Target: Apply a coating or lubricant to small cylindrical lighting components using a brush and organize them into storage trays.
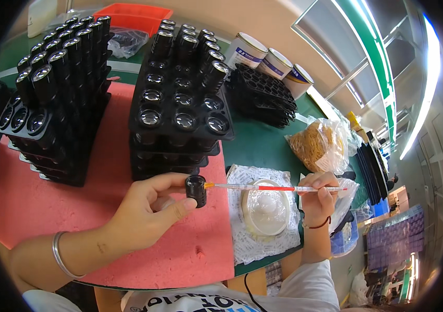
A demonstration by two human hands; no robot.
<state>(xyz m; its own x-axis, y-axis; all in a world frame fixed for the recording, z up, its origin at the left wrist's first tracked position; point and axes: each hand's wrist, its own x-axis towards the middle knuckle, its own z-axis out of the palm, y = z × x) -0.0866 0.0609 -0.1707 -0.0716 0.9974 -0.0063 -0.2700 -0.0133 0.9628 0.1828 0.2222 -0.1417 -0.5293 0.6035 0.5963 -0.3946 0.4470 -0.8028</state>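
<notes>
Pinched between the thumb and fingers of my left hand (151, 205) is a short black cylinder (196, 191), held above the pink mat (180, 255). My right hand (319, 193) grips a thin paintbrush (276, 188) with a red and clear handle. The brush reaches leftward, and its yellowish tip meets the right side of the cylinder near the top. Below the brush, a round white dish (267, 210) with a knobbed middle, seemingly wrapped in clear film, rests on a printed paper sheet (242, 249).
Two stacks of black trays, a left stack (49, 140) and a middle stack (174, 138), hold black cylinders with shiny tops. Behind lie empty black trays (266, 93), several cans (247, 50) and a red bin (133, 15). A bag of yellow rubber bands (318, 145) sits to the right.
</notes>
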